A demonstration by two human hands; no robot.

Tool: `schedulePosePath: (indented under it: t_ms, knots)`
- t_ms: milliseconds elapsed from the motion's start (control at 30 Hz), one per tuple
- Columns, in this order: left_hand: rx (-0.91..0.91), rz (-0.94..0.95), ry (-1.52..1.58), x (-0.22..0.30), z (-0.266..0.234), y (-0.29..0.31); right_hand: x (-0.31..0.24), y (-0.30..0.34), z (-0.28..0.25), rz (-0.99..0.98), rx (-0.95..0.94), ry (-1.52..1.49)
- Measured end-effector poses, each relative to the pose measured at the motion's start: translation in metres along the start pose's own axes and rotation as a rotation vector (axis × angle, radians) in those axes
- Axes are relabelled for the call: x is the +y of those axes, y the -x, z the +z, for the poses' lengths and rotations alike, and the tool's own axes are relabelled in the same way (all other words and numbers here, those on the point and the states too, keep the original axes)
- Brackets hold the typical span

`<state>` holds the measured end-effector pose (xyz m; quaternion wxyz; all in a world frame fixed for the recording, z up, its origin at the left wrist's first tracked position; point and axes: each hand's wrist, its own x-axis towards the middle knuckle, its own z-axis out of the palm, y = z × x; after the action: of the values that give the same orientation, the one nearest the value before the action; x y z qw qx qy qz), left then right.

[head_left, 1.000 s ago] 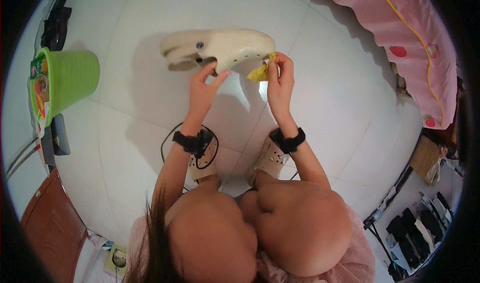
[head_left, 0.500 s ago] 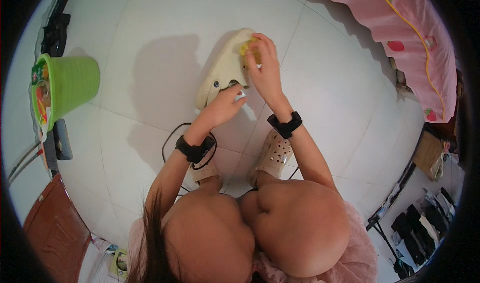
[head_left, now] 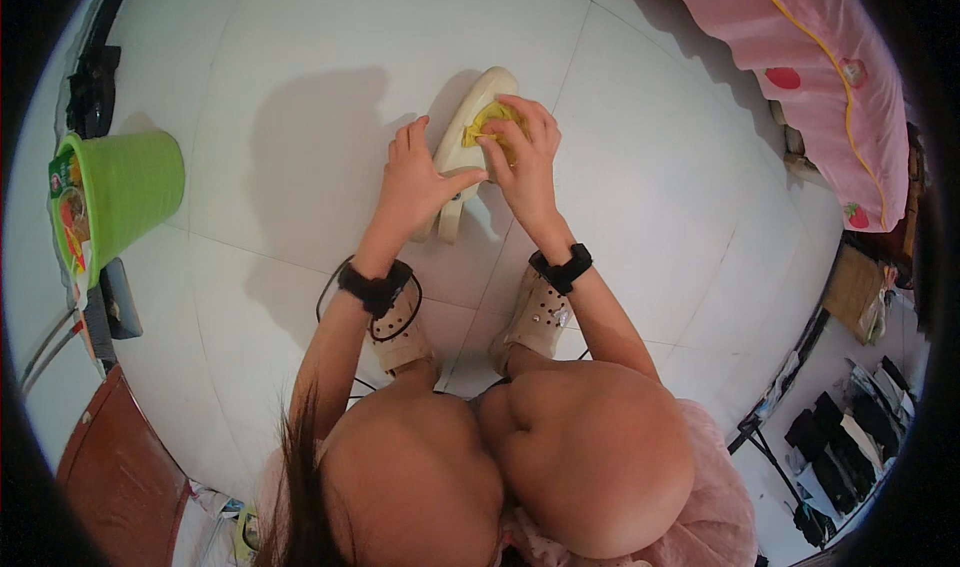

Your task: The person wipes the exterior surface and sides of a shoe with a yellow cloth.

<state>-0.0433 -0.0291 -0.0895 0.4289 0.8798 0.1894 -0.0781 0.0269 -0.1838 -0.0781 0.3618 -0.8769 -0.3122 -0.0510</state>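
Observation:
A cream clog-style shoe (head_left: 491, 86) rests on the tiled floor ahead of my feet, its toe pointing away. Bunched against its side is a yellow cloth (head_left: 488, 123), which my right hand (head_left: 531, 152) pinches between thumb and curled fingers. My left hand (head_left: 413, 180) is open beside the shoe's left edge, fingers stretched forward and thumb reaching across its heel end. Whether that thumb presses on the shoe, I cannot tell. The heel strap (head_left: 450, 222) shows below the left thumb. Part of the shoe lies hidden behind both hands.
On the left stands a green bucket (head_left: 140, 189) with packets in it. A pink cloth (head_left: 735, 27) hangs at the upper right. Beige clogs (head_left: 540, 312) are on my feet, with a black cable loop (head_left: 330, 292) by my left wrist. Dark folded items (head_left: 835, 452) lie lower right.
My left hand has let go of the shoe's strap area and opened, moving up and left. The shoe has turned a little, and the yellow cloth now lies spread wider on it.

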Motion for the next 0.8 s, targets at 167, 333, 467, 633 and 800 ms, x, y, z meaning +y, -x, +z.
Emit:
schedulePosePath:
  t_ms: [167,333,467,633,800]
  knots:
    - [0.009,-0.116,0.077,0.003,0.038,-0.004,0.005,-0.001,0.005,0.058,0.077,-0.154]
    - [0.173,-0.135,0.032,0.018,0.040,0.006,0.013,-0.019,0.011,0.105,0.076,-0.187]
    - [0.357,0.203,-0.217,0.012,0.032,0.010,0.010,-0.046,0.016,0.174,0.128,-0.287]
    - [0.367,0.401,-0.411,0.015,0.034,0.010,0.021,-0.061,0.008,0.285,0.214,-0.230]
    - [0.376,0.423,-0.486,0.010,0.039,0.015,0.004,-0.026,0.013,0.245,0.144,-0.275]
